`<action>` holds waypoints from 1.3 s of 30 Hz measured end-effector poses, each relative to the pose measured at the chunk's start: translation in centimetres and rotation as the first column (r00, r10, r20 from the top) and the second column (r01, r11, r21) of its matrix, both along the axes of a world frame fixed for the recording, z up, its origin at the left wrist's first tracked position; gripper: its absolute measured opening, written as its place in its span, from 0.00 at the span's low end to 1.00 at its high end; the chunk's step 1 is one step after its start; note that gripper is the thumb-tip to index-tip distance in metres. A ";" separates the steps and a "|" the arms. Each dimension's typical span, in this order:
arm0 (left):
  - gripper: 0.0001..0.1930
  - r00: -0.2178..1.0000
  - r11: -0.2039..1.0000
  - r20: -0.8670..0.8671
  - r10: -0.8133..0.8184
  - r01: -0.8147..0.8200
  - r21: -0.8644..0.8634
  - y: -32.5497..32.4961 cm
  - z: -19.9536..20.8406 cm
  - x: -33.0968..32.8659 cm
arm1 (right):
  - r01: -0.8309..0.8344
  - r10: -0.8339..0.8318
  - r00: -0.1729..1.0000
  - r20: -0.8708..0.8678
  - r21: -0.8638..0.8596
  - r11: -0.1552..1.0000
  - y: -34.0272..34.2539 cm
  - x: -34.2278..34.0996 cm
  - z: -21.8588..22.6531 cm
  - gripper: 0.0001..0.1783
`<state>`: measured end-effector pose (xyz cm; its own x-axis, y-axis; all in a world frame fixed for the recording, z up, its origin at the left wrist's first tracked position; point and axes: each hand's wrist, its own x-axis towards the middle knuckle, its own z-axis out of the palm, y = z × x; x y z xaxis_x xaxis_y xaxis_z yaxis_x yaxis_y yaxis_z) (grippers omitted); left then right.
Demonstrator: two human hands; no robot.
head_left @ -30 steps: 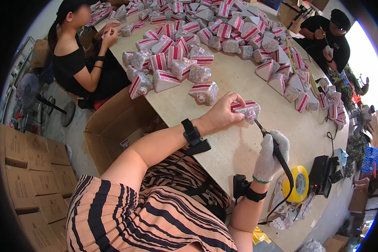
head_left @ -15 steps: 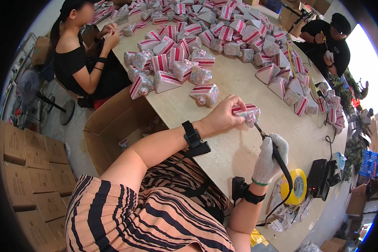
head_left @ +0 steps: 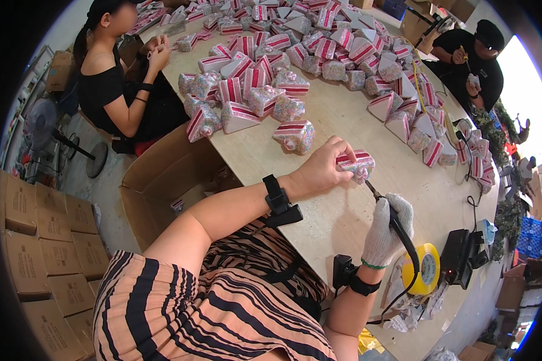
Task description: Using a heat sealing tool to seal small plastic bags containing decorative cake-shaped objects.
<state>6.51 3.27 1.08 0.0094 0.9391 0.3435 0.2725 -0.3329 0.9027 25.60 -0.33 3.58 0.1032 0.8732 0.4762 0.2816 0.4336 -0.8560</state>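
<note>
Between the thumb and fingers of my left hand (head_left: 323, 165) is a toy cake slice (head_left: 359, 163), pink and white striped with a speckled coat and a small pink swirl. My right hand (head_left: 389, 230), in a white knit glove, is closed around a soldering iron (head_left: 397, 221). The iron's thin metal tip reaches the slice's lower edge near the swirl; whether it touches, I cannot tell. A black cord runs from its handle toward the table's near side. Another cake slice (head_left: 294, 137) lies on the table just beyond my left hand.
Many more cake slices (head_left: 247, 90) are heaped across the far table (head_left: 337, 114). At right sit a yellow tape roll (head_left: 428, 269) and a black box (head_left: 457, 259) with a red light. An open carton (head_left: 156, 174) stands left. Two people (head_left: 117, 72) work at the table's far sides.
The cake slice in my left hand has shifted very slightly right and turned a little. My right hand with the iron has barely moved.
</note>
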 end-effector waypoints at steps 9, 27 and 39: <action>0.13 1.000 1.000 -0.027 0.002 -0.002 -0.002 -0.4 0.6 0.3 | 0.004 -0.004 1.000 0.021 -0.010 1.000 0.2 0.1 -0.1 0.06; 0.15 0.297 0.920 -0.873 0.388 -0.177 0.348 1.8 4.9 -6.0 | 0.046 -0.053 0.950 -0.306 -0.031 0.998 0.4 0.9 0.4 0.04; 0.20 0.617 0.984 -0.779 0.109 -0.179 -0.003 24.2 4.8 2.9 | 0.297 -0.229 0.912 -0.339 0.162 0.941 1.1 0.6 -0.3 0.08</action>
<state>9.40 27.52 5.91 0.1014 0.9736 0.2047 0.9195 -0.1702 0.3543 26.22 0.78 3.23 0.4875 0.6796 0.5482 0.1448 0.5563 -0.8183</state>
